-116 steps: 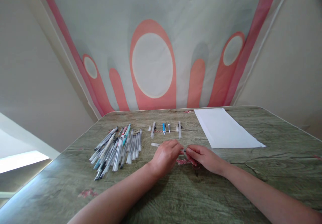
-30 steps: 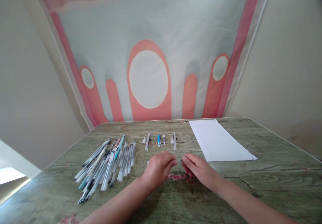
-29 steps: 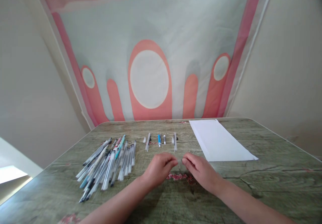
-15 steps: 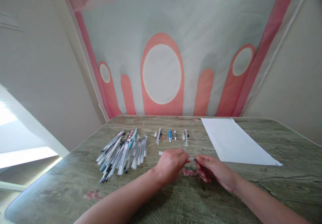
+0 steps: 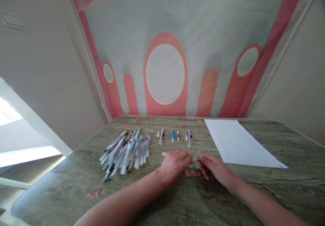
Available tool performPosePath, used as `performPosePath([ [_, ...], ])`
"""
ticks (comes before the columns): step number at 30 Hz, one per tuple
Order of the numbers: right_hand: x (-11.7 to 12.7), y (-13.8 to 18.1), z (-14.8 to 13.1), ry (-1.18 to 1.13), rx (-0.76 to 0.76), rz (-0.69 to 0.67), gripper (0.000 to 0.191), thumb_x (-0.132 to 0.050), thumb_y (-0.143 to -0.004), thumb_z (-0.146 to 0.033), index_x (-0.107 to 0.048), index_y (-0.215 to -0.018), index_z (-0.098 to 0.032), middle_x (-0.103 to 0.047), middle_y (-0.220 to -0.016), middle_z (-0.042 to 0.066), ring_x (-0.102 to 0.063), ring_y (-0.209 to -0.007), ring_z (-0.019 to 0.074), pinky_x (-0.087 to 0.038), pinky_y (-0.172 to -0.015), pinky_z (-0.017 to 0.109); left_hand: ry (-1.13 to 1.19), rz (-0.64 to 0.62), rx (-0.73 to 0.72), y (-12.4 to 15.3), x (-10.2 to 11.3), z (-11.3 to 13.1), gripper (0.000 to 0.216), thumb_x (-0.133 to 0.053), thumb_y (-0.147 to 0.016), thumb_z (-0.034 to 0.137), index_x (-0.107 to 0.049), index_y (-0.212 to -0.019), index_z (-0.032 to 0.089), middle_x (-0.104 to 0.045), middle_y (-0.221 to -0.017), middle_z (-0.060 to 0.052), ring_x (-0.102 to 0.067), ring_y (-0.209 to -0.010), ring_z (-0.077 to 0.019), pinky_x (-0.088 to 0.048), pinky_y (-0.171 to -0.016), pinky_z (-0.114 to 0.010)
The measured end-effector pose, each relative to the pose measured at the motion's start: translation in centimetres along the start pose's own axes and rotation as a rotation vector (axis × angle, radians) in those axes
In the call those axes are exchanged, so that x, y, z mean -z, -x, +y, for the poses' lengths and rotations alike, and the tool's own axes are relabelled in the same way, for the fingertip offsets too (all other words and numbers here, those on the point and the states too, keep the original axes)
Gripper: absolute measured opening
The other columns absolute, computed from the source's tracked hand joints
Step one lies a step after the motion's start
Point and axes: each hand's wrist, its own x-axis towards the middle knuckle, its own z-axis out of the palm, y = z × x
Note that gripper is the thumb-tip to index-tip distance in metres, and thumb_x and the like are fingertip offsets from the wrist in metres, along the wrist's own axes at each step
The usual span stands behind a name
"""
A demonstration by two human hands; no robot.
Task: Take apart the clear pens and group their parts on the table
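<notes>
Both forearms reach forward; the left hand (image 5: 174, 165) and right hand (image 5: 214, 167) curl knuckles-up, fingertips nearly meeting.

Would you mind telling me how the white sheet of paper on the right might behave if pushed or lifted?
The white sheet of paper lies flat and thin on the table, so it probably slides easily when pushed. Lifted by one corner, it would likely droop, and it looks very light.

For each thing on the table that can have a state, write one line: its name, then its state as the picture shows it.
Left hand: closed on a clear pen barrel.
Right hand: pinching a thin refill at its dark tip.
Pile of pens: lying flat, overlapping.
Row of pen parts: laid out apart, side by side.
White sheet: flat, unfolded.
</notes>
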Motion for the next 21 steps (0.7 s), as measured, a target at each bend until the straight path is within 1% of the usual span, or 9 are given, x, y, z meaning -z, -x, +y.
performPosePath([
  [2, 0.2, 0.3, -0.2, 0.194, 0.139, 0.1, 0.041, -0.025, -0.096, -0.05, -0.044, -0.074, -0.021, -0.052, -0.066, 0.0, -0.05, -0.062, 0.0154, -0.036, -0.059, 0.028, 0.178, -0.069, 0.109, -0.1, -0.1, -0.5, 0.036, -0.037, -0.094, 0.036, -0.066, -0.092, 0.015, -0.062, -0.08, -0.005, -0.056, -0.075, -0.0153, -0.042, -0.068, -0.025],
  [4, 0.4, 0.7, -0.5, 0.415, 0.314, 0.143, 0.035, -0.029, -0.096, -0.044, -0.047, -0.075, -0.021, -0.054, -0.074, 0.003, -0.051, -0.071, 0.0174, -0.035, -0.066, 0.03, 0.428, -0.274, 0.19, -0.2, -0.2, -1.1, 0.042, -0.034, -0.095, 0.041, -0.067, -0.094, 0.015, -0.06, -0.071, -0.002, -0.052, -0.061, -0.0108, -0.04, -0.058, -0.02],
  [6, 0.5, 0.8, -0.6, 0.517, 0.395, 0.111, 0.033, -0.03, -0.096, -0.04, -0.047, -0.075, -0.021, -0.054, -0.076, 0.004, -0.05, -0.072, 0.0178, -0.034, -0.067, 0.031, 0.584, -0.463, 0.205, -0.3, -0.2, -1.4, 0.047, -0.031, -0.095, 0.044, -0.067, -0.097, 0.014, -0.056, -0.063, 0.001, -0.047, -0.052, -0.0085, -0.037, -0.05, -0.019],
  [7, 0.4, 0.8, -0.5, 0.513, 0.378, 0.106, 0.034, -0.029, -0.096, -0.041, -0.047, -0.074, -0.021, -0.054, -0.074, 0.003, -0.05, -0.071, 0.0175, -0.034, -0.066, 0.031, 0.58, -0.474, 0.2, -0.3, -0.2, -1.4, 0.047, -0.031, -0.095, 0.044, -0.067, -0.097, 0.014, -0.056, -0.063, 0.001, -0.047, -0.052, -0.0086, -0.037, -0.05, -0.019],
  [11, -0.2, 0.1, 0.2, 0.172, 0.071, 0.061, 0.042, -0.025, -0.095, -0.051, -0.038, -0.069, -0.022, -0.046, -0.059, -0.002, -0.046, -0.054, 0.0144, -0.034, -0.056, 0.028, 0.139, -0.142, 0.065, -0.1, -0.1, -0.5, 0.036, -0.037, -0.094, 0.035, -0.066, -0.087, 0.013, -0.061, -0.078, -0.006, -0.055, -0.074, -0.0158, -0.042, -0.067, -0.025],
  [14, -0.3, -0.1, 0.2, -0.024, -0.055, -0.034, 0.044, -0.018, -0.095, -0.054, -0.036, -0.07, -0.022, -0.042, -0.054, -0.005, -0.043, -0.047, 0.013, -0.034, -0.052, 0.026, -0.045, -0.036, -0.036, -0.1, -0.1, 0.0, 0.032, -0.037, -0.094, 0.032, -0.064, -0.09, 0.015, -0.061, -0.084, -0.008, -0.056, -0.083, -0.0191, -0.042, -0.074, -0.029],
  [17, 0.0, 0.3, -0.2, 0.217, 0.125, 0.115, 0.039, -0.025, -0.096, -0.05, -0.041, -0.073, -0.022, -0.05, -0.064, -0.002, -0.049, -0.061, 0.0149, -0.034, -0.06, 0.027, 0.189, -0.068, 0.119, -0.3, -0.2, -0.3, 0.034, -0.037, -0.094, 0.033, -0.066, -0.091, 0.016, -0.062, -0.079, -0.005, -0.057, -0.077, -0.0155, -0.043, -0.07, -0.024],
  [19, 0.2, 0.6, -0.5, 0.385, 0.241, 0.18, 0.036, -0.028, -0.096, -0.045, -0.042, -0.074, -0.021, -0.052, -0.07, -0.001, -0.05, -0.067, 0.0156, -0.032, -0.063, 0.028, 0.438, -0.205, 0.24, -0.5, -0.4, -0.6, 0.038, -0.036, -0.094, 0.036, -0.067, -0.093, 0.015, -0.06, -0.069, -0.001, -0.056, -0.065, -0.0121, -0.042, -0.061, -0.02],
  [21, 0.3, 0.6, -0.6, 0.431, 0.262, 0.169, 0.035, -0.027, -0.097, -0.043, -0.042, -0.074, -0.022, -0.052, -0.07, -0.001, -0.05, -0.066, 0.0153, -0.032, -0.063, 0.028, 0.582, -0.322, 0.288, -0.6, -0.5, -0.8, 0.041, -0.034, -0.094, 0.038, -0.068, -0.096, 0.015, -0.059, -0.063, 0.0, -0.055, -0.059, -0.0111, -0.041, -0.056, -0.019],
])
